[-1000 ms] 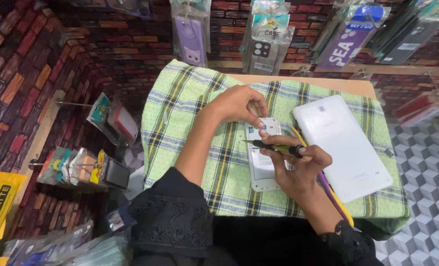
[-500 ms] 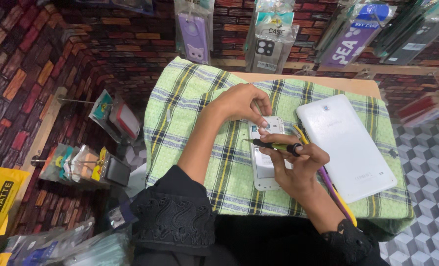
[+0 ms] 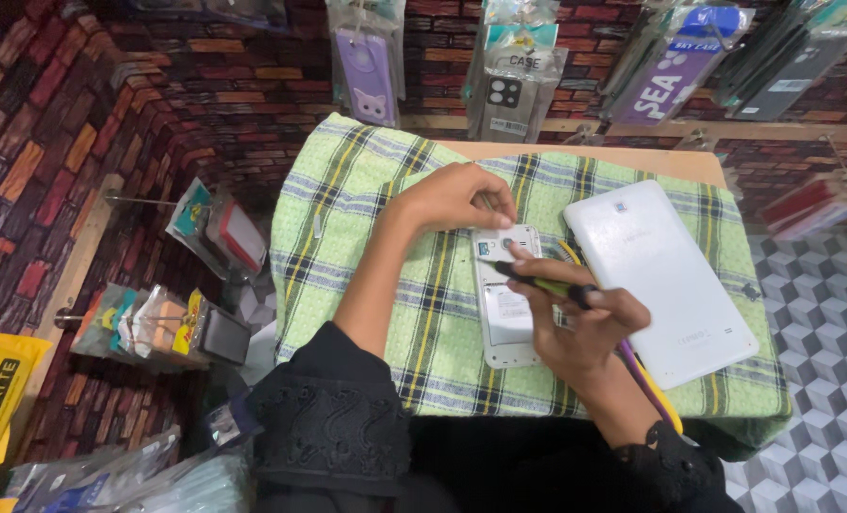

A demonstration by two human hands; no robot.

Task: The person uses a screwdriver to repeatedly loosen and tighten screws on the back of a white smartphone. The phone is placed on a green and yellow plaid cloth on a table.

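A white phone (image 3: 505,306) with its back cover off lies on a green checked cloth (image 3: 367,247) over a small table. My left hand (image 3: 454,195) rests fingertips on the phone's top end, holding it down. My right hand (image 3: 575,328) grips a thin green and black screwdriver (image 3: 541,280), its tip pointing left over the phone's upper part. A white tablet (image 3: 656,275) lies face down just right of the phone.
Yellow and purple tools (image 3: 647,389) lie under my right wrist beside the tablet. Packaged phone cases (image 3: 514,81) hang on the brick-pattern wall behind the table. More packets (image 3: 148,323) hang on hooks at the left. Grey patterned floor (image 3: 822,313) shows at the right.
The view has shifted slightly. My right hand has moved the screwdriver a little down and left over the phone. My left hand stays on the phone's top end.
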